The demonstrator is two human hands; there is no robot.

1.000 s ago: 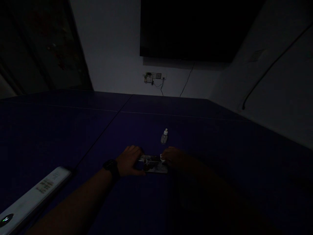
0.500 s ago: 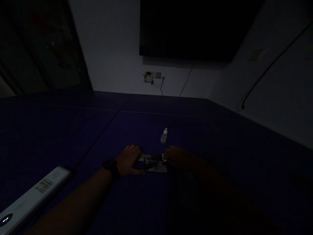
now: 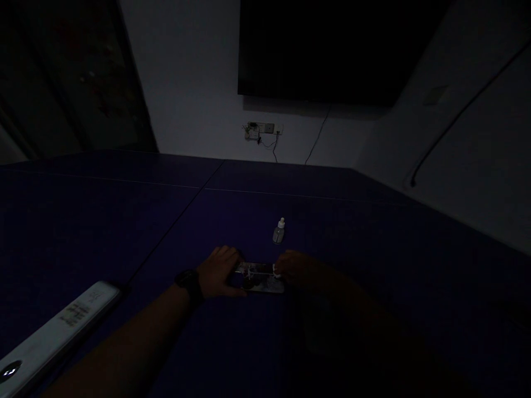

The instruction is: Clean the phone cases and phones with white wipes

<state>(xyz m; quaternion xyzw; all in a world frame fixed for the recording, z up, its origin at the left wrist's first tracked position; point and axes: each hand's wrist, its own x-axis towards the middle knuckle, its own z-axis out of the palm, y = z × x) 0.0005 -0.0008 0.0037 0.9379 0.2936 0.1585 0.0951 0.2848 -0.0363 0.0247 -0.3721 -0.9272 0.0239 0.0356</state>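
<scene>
A flat phone [image 3: 265, 284] with a glossy, patterned face lies crosswise on the dark purple table. My left hand [image 3: 218, 272], with a black watch on its wrist, grips the phone's left end between thumb and fingers. At the right end, my right hand [image 3: 296, 268] is closed around a small white wipe [image 3: 276, 271], pressed to the phone's upper right part. In this low light the wipe's exact material is hard to make out. Just beyond the hands stands a small clear bottle [image 3: 278, 235] with a white dropper-like top.
A long white device [image 3: 58, 331] with worn lettering lies at the lower left of the table [image 3: 232, 215]. Sockets [image 3: 265, 129] with cables are on the far wall, below a large dark screen [image 3: 323, 50]. Another cable [image 3: 464, 105] hangs on the right wall.
My right hand and the wipe have shifted very slightly left and down along the phone. My left hand keeps its hold, and the bottle stands in the same place.
</scene>
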